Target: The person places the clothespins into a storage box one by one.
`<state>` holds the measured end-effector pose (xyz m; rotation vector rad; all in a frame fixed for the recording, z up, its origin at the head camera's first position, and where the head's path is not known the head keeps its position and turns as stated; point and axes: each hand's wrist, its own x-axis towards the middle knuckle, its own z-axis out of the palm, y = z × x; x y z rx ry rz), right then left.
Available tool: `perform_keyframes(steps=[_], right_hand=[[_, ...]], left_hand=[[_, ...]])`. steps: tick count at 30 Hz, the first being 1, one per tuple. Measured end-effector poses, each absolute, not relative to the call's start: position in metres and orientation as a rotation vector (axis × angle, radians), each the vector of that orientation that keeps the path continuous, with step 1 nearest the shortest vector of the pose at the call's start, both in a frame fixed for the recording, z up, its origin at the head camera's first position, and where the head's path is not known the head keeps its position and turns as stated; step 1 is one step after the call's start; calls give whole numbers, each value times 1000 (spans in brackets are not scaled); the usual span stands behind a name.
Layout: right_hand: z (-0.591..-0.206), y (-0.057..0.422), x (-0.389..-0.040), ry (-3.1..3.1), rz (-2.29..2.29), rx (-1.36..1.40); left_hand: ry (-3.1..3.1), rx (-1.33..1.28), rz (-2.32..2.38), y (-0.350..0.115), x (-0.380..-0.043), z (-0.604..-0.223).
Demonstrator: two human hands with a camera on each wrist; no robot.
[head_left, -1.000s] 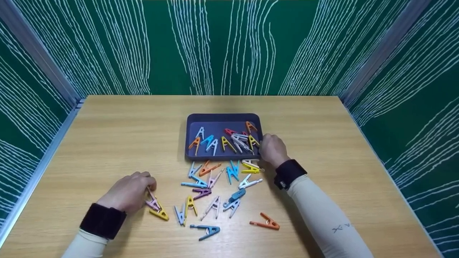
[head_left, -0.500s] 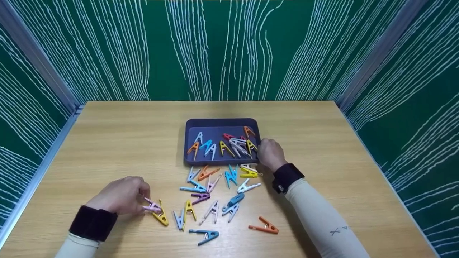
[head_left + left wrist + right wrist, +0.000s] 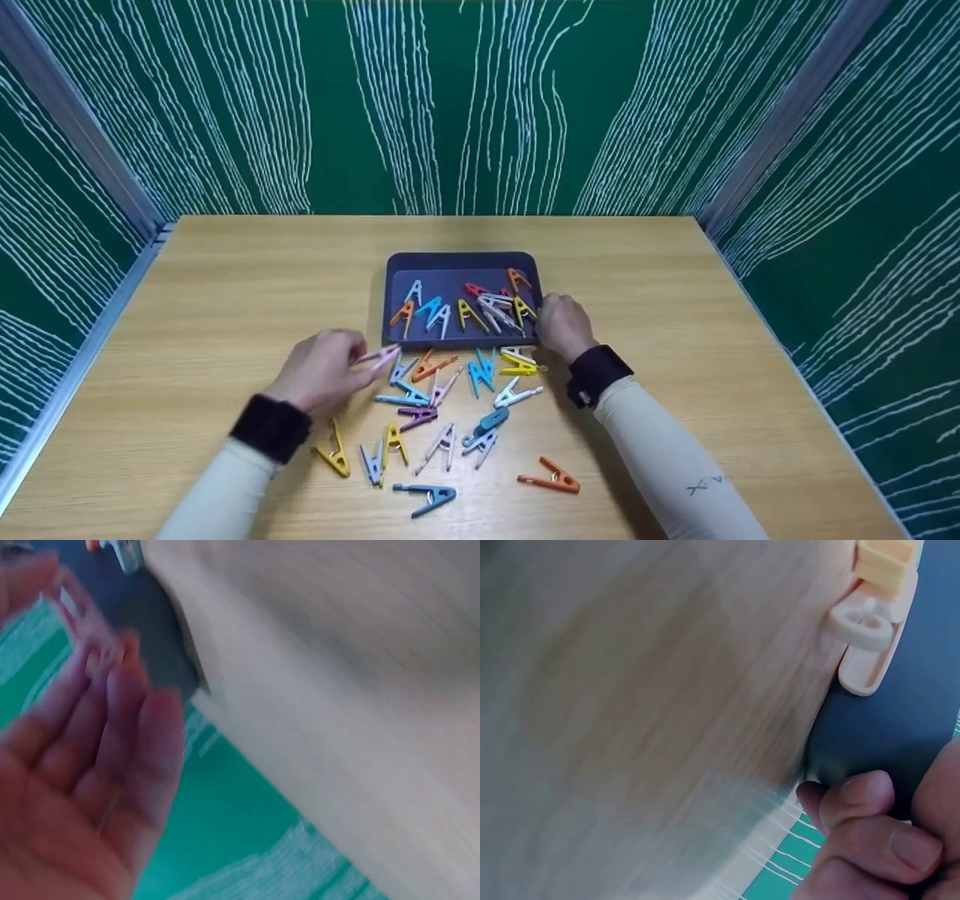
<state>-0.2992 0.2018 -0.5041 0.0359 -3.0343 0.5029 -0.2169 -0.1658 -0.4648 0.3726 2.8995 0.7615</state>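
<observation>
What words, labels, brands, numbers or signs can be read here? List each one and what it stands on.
"X", or a mark much like it: on the right sleeve.
Smaller mark beside it, same sleeve: too small to read.
No readable text on the clips, tray or wristbands.

The left hand has moved right and farther away, bringing the pinched pink clothespin to the near left corner of the tray; the yellow clothespin it overlapped now lies uncovered.
</observation>
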Motion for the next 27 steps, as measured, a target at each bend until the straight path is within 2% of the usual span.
perform_keyframes(steps=[7, 17, 27], right_hand=[[-506, 200, -298, -3022, 478, 43], [-507, 201, -299, -3035, 465, 44], [-503, 200, -301, -3039, 486, 19]], left_hand=[[3036, 352, 860, -126, -247, -465], [3196, 298, 768, -87, -281, -473], [3196, 251, 739, -91, -283, -478]])
